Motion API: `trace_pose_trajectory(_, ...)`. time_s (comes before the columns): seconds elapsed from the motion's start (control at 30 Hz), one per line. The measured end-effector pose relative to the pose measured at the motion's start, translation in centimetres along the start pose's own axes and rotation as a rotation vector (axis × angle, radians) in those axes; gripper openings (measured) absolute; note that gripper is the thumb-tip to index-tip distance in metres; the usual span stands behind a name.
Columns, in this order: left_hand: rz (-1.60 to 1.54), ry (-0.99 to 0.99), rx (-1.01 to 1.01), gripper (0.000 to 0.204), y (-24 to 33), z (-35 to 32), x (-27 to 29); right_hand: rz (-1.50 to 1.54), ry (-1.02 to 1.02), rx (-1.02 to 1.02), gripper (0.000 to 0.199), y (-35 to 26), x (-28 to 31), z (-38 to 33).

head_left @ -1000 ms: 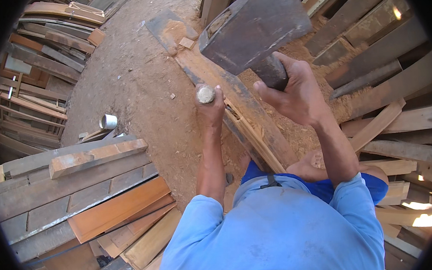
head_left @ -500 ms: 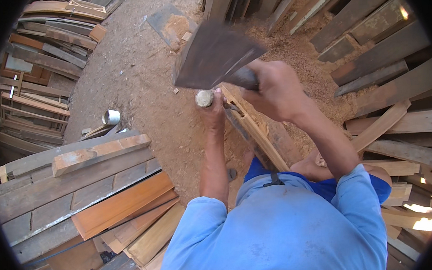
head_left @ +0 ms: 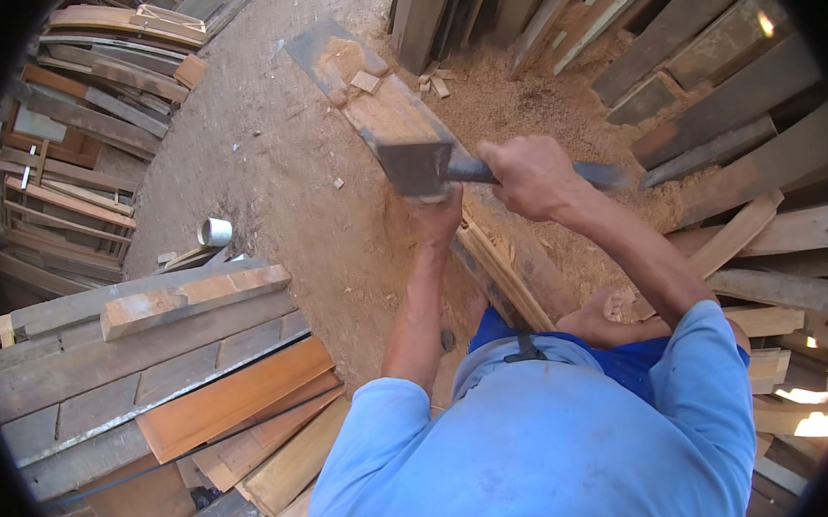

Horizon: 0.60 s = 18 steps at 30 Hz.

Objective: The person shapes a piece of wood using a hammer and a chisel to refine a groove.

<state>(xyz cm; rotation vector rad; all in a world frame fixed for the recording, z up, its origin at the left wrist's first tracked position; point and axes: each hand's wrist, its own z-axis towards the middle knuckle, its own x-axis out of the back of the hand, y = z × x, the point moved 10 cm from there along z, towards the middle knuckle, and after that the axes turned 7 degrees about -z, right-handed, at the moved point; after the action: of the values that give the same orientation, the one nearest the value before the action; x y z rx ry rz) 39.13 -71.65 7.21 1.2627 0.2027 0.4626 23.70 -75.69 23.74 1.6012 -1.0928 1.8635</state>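
My right hand [head_left: 534, 177] is closed round the handle of a dark, block-headed mallet [head_left: 415, 168]. The mallet's head lies over the butt of the chisel [head_left: 427, 200], and only a pale sliver of that butt shows; I cannot tell if the two touch. Closed round the chisel's handle is my left hand [head_left: 438, 221], just below the mallet head. The chisel's blade is hidden. A narrow wooden piece [head_left: 507, 279] with a groove or slot along it runs from near my left hand back toward my lap, on top of a long plank [head_left: 400, 110].
Small wood offcuts [head_left: 365, 81] and sawdust lie on the plank's far end. Boards [head_left: 718, 36] lean on the right. Stacked planks [head_left: 193, 296] and an orange board [head_left: 238, 397] are at the left. A white cup-like container [head_left: 215, 232] stands beyond them.
The mallet has come down from its raised position onto or just above the chisel's butt, with my right hand turning it. My left hand has shifted slightly nearer and to the right.
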Motion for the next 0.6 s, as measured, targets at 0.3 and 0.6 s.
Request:
trace_pose_trajectory(0.3,-0.067,-0.135,0.069,0.019,0.6,1.9,-1.4,0.424,0.293,-0.085,0.03,-0.7,6.1,-1.4)
trace_pose_trajectory(0.6,-0.013,-0.275,-0.028,0.021,4.9,-2.2,-3.7,0.199,-0.187,-0.212,0.044,4.1,-4.1,-2.8)
